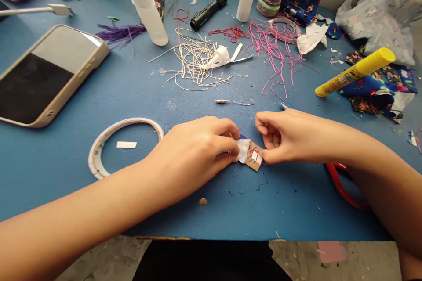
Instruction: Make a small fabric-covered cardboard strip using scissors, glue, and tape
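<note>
My left hand (204, 149) is closed on a small bundle of white cloth (243, 150) with a bit of blue fabric at its upper edge. Beside the cloth lies a small piece of brown cardboard (254, 163) with a white patch and dark reddish thread on it. My right hand (280, 136) has its fingers curled, and its thumb touches the cardboard's right edge; anything inside the curled fingers is hidden. Under my right forearm the red handle of a pair of scissors (339, 184) shows, with a metal tip above the wrist.
A roll of white tape (95, 153) surrounds a white strip (126, 145) on the left. Farther back are a phone (49, 74), glue bottle (148, 15), beige strings (194, 59), pink strings (273, 50), black marker (209, 11) and yellow glue stick (356, 72). Fabric scraps (379, 17) lie right.
</note>
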A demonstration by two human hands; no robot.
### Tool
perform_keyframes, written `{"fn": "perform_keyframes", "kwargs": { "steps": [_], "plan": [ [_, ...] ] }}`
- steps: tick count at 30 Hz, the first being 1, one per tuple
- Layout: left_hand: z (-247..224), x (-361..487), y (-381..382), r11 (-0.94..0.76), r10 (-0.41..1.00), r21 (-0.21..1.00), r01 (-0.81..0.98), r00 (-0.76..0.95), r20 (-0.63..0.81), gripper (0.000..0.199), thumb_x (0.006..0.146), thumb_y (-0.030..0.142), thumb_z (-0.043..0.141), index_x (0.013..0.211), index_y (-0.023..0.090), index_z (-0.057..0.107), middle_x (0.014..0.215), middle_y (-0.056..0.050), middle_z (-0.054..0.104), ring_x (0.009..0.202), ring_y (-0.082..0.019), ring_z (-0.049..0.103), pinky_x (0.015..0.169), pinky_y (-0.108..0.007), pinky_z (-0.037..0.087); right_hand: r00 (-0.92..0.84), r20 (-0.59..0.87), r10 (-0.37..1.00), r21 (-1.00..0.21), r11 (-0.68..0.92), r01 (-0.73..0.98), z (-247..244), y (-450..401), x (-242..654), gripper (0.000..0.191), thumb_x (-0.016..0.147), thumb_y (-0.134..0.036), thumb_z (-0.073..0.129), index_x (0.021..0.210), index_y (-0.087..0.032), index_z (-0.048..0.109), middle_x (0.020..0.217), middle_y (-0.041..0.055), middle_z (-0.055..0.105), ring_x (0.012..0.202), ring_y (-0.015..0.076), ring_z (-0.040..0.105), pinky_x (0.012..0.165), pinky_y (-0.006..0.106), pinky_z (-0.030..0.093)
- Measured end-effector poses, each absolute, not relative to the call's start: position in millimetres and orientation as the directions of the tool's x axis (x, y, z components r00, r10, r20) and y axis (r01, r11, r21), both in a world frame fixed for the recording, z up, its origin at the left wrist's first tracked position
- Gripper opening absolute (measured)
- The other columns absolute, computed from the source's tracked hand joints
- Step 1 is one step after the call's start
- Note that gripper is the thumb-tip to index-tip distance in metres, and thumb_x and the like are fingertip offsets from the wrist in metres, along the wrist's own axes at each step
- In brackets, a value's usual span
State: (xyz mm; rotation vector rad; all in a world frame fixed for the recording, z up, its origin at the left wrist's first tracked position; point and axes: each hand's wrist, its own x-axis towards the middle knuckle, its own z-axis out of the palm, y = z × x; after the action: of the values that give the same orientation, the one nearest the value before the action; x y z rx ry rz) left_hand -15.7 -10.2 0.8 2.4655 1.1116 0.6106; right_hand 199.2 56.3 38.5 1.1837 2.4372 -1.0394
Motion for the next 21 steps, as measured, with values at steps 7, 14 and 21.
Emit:
{"fn": "perform_keyframes", "kwargs": {
  "steps": [7, 14, 21],
  "plan": [
    [2.6, -13.9, -10.2, -0.61, 0.775, 0.493, 0.621, 0.596, 0.208, 0.01, 0.086, 0.016, 0.068, 0.08, 0.018, 0.076, 0.1, -0.005, 0.074, 0.083, -0.021, 0.07, 0.068, -0.029, 0.05, -0.667, -0.52, 0.534, -0.59, 0.34, 0.732, 37.0, 61.2, 206.9, 0.035, 0.075, -0.043, 0.069, 0.078, -0.025, 0.04, 0.065, -0.0092, 0.061, 0.055, 0.0088, 0.052, 0.05, 0.023, 0.037],
    [2.8, -13.9, -9.9, -0.615, 0.773, 0.493, 0.616, 0.596, 0.218, 0.011, 0.086, 0.016, 0.068, 0.079, 0.018, 0.076, 0.1, -0.005, 0.074, 0.082, -0.021, 0.07, 0.068, -0.029, 0.051, -0.682, -0.497, 0.537, -0.58, 0.379, 0.721, 37.9, 60.1, 206.1, 0.038, 0.074, -0.047, 0.071, 0.079, -0.025, 0.041, 0.065, -0.0102, 0.061, 0.055, 0.008, 0.053, 0.049, 0.023, 0.037],
    [2.5, -16.2, -9.8, -0.626, 0.769, 0.481, 0.614, 0.589, 0.249, 0.01, 0.085, 0.016, 0.069, 0.077, 0.018, 0.076, 0.099, -0.005, 0.074, 0.08, -0.02, 0.07, 0.066, -0.028, 0.05, -0.676, -0.52, 0.523, -0.592, 0.35, 0.726, 37.3, 62.8, 205.6, 0.034, 0.072, -0.042, 0.071, 0.077, -0.025, 0.041, 0.065, -0.0083, 0.063, 0.056, 0.0097, 0.053, 0.051, 0.024, 0.035]
  ]
}}
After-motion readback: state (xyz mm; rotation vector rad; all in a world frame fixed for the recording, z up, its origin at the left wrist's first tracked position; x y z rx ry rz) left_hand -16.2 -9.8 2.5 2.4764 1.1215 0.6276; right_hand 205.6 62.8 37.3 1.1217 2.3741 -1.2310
